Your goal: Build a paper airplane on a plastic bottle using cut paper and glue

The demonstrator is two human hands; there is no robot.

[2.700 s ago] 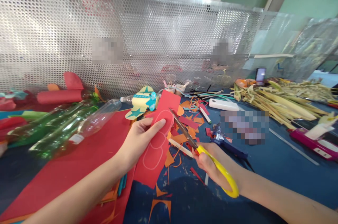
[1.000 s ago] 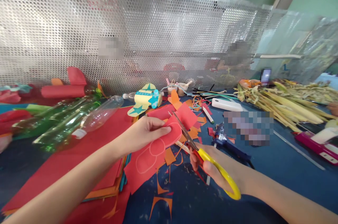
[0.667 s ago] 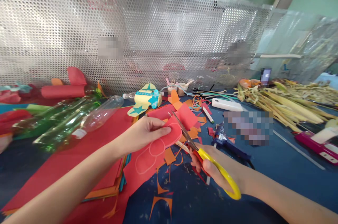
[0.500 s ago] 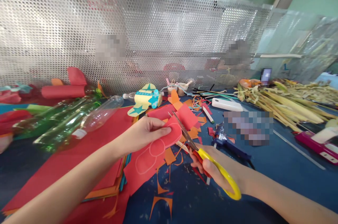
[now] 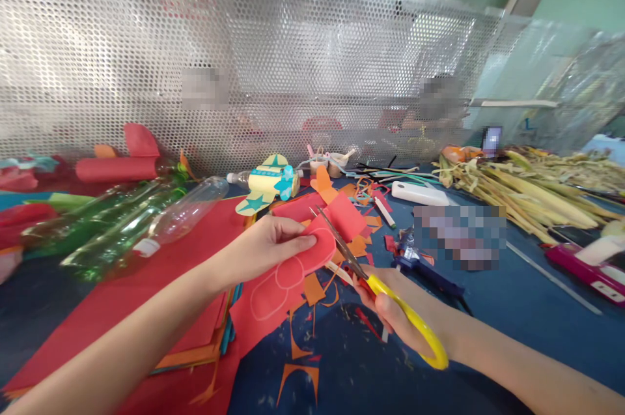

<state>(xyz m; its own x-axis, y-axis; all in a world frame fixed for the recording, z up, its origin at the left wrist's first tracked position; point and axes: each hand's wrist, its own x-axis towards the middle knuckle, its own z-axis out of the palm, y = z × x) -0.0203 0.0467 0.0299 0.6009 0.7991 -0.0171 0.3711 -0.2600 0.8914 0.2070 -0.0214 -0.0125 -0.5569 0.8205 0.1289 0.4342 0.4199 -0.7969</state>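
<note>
Pinched in the left hand (image 5: 273, 245), red paper (image 5: 290, 271) with pale outlines sits mid-scene; the right hand (image 5: 413, 290) grips yellow-handled scissors (image 5: 377, 286), their blades at the paper's far part.

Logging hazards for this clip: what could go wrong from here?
1. The scissors' blades sit near the left hand's thumb pinching the red paper; a slip might nick it.
2. A cut could stray across the pale outline drawn on that paper.
3. The right hand might brush the nearby blue glue gun; whether it's hot can't be seen.
</note>
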